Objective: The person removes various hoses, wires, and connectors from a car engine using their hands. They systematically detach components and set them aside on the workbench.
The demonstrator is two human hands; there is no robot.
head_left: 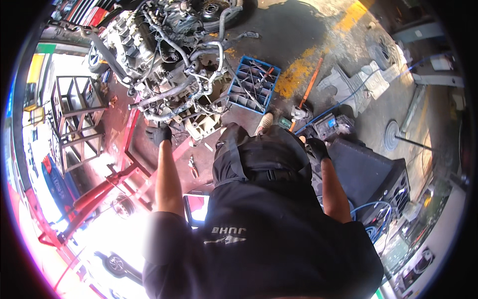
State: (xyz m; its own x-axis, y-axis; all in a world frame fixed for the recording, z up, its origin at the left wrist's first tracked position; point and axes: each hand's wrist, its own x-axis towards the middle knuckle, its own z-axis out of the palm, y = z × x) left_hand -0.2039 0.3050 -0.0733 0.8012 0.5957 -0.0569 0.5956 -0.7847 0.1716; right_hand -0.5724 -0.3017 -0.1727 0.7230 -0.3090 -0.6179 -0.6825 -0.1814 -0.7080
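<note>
So the engine [169, 60] is far left, with a shelf rack [77, 124] further left and a bit nearer. A crate [273, 90] sits just right of the engine, tools [268, 73] lying in it, and a hammer [311, 83] is on the floor [284, 30] right of that. Left hand [159, 134] is by the engine's near end; right hand [317, 148] is just beside a box [366, 167], near right. Pliers [193, 167] lie right of the left forearm [168, 177].

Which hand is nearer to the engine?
Left. The left hand is at the near edge of the engine; the right hand is farther off to the right, by the large black box.
</note>
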